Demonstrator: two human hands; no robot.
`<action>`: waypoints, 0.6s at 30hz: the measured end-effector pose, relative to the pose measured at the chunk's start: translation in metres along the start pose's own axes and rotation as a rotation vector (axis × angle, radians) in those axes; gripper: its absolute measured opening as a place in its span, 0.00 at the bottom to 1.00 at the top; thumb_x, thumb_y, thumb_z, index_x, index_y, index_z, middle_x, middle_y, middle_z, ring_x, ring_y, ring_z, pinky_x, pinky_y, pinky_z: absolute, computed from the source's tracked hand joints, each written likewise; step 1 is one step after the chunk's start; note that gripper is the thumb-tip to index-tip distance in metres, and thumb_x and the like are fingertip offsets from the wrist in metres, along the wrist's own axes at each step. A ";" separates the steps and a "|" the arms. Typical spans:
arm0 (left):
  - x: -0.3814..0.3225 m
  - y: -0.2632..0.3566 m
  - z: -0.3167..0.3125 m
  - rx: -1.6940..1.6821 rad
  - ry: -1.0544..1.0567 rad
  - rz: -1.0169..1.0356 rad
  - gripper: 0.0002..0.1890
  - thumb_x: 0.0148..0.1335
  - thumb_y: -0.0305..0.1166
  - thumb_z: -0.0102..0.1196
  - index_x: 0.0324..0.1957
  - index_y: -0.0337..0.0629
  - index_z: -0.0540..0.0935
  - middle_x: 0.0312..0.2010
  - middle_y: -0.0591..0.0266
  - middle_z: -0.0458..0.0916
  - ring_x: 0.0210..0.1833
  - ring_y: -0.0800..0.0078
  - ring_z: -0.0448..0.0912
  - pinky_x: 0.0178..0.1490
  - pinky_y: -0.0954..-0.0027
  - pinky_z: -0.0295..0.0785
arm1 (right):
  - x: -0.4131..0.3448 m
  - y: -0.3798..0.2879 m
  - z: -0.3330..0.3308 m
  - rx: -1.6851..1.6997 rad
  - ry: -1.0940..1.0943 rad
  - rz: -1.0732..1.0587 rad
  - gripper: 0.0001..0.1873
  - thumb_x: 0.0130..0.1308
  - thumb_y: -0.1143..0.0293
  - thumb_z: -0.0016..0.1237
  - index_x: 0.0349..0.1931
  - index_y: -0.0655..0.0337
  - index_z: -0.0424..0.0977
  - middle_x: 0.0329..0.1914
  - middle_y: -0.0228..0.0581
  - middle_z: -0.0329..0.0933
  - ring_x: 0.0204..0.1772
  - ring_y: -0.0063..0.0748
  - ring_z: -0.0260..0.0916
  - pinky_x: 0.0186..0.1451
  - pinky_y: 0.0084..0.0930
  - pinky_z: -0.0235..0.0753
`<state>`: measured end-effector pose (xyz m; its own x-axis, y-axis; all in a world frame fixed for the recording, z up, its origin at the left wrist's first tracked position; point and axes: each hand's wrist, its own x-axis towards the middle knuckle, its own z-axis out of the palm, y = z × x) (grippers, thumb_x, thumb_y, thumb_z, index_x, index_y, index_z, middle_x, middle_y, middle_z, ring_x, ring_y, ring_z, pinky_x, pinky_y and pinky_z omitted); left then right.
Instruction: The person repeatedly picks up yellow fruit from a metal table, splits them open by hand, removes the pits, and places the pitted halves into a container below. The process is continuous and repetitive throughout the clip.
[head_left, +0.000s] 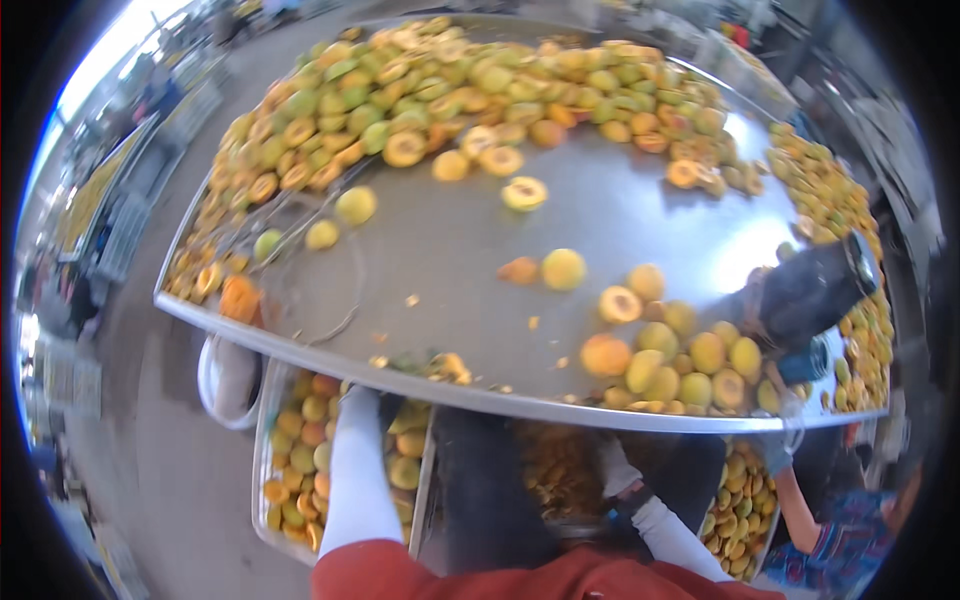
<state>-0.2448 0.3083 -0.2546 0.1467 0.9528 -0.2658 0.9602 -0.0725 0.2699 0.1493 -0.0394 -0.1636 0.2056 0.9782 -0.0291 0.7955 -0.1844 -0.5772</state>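
Observation:
My left hand (361, 394) reaches under the front rim of the metal table (450, 247), above a crate (262, 480) of whole and halved peaches or apricots; the rim hides its fingers. Between my legs, my right hand (618, 471) is lowered beside a container of orange-brown scraps or pits (559, 480). A dark band circles that wrist, and the fingers are too blurred and shaded to read. On the table, fruits (660, 367) cluster at the front right, and a halved fruit (524, 193) lies cut side up near the middle.
A large heap of halved fruit (450, 82) lines the table's far side. A dark jar-like container (810, 292) stands at the right. An orange lump (240, 298) rests at the left corner, above a white bucket (206, 382). Another person's arm (796, 506) is at the right, near a second fruit crate (739, 510).

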 end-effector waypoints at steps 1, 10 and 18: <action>-0.004 -0.011 -0.007 -0.129 0.074 -0.060 0.15 0.63 0.31 0.50 0.50 0.38 0.78 0.39 0.56 0.79 0.43 0.66 0.76 0.46 0.68 0.72 | 0.002 0.002 0.000 -0.170 0.046 -0.104 0.18 0.64 0.74 0.43 0.55 0.56 0.72 0.51 0.52 0.76 0.56 0.51 0.73 0.57 0.45 0.72; -0.128 0.043 -0.223 -0.771 1.211 -0.240 0.14 0.67 0.29 0.47 0.51 0.34 0.76 0.35 0.62 0.75 0.36 0.76 0.74 0.42 0.75 0.71 | 0.019 0.004 -0.025 -0.078 -0.204 -0.013 0.19 0.65 0.65 0.43 0.56 0.58 0.72 0.56 0.52 0.73 0.61 0.52 0.69 0.63 0.38 0.67; -0.069 0.372 -0.191 -0.014 -0.032 0.753 0.41 0.43 0.40 0.73 0.61 0.42 0.72 0.47 0.46 0.79 0.52 0.53 0.78 0.55 0.60 0.72 | 0.012 -0.056 0.018 0.392 -0.154 0.052 0.27 0.70 0.49 0.36 0.57 0.61 0.69 0.49 0.58 0.76 0.53 0.56 0.73 0.55 0.43 0.70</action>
<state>0.0569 0.2714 0.0409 0.7691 0.6384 -0.0317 0.5949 -0.6968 0.4008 0.0974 -0.0160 -0.1461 0.1285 0.9769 -0.1710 0.5031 -0.2128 -0.8376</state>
